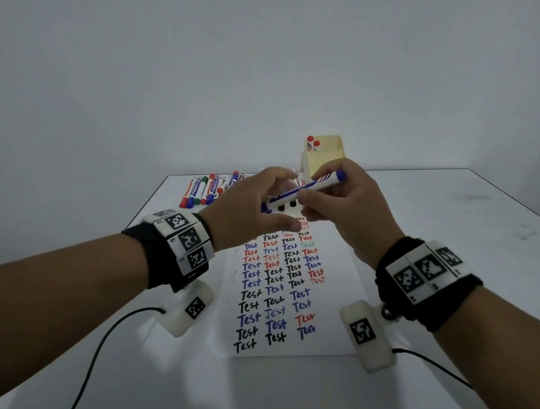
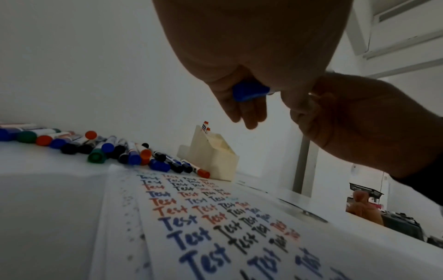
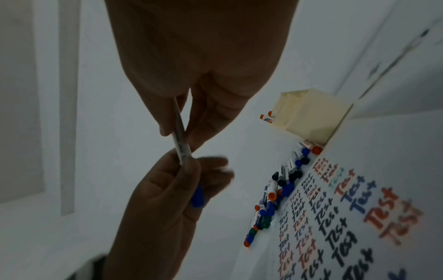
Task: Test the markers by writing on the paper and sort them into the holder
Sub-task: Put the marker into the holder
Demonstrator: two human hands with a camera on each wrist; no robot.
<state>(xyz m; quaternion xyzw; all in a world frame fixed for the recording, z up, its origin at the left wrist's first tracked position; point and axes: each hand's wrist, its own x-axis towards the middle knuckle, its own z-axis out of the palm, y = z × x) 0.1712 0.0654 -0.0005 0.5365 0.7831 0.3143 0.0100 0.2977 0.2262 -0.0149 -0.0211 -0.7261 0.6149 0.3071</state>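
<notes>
Blue marker: held level above paper, right hand pinching the barrel, left hand gripping the cap end, likely to uncap for testing. Holder behind; 2 red markers inside.

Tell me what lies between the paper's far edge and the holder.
Loose markers: in the left wrist view their row runs along the far edge of the paper up to the holder, a red-capped one nearest it.

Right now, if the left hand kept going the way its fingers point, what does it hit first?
Most likely the right hand: the left hand grips the blue marker by its cap end, fingers aimed at it. Beyond lies the holder, though depth is unclear.
</notes>
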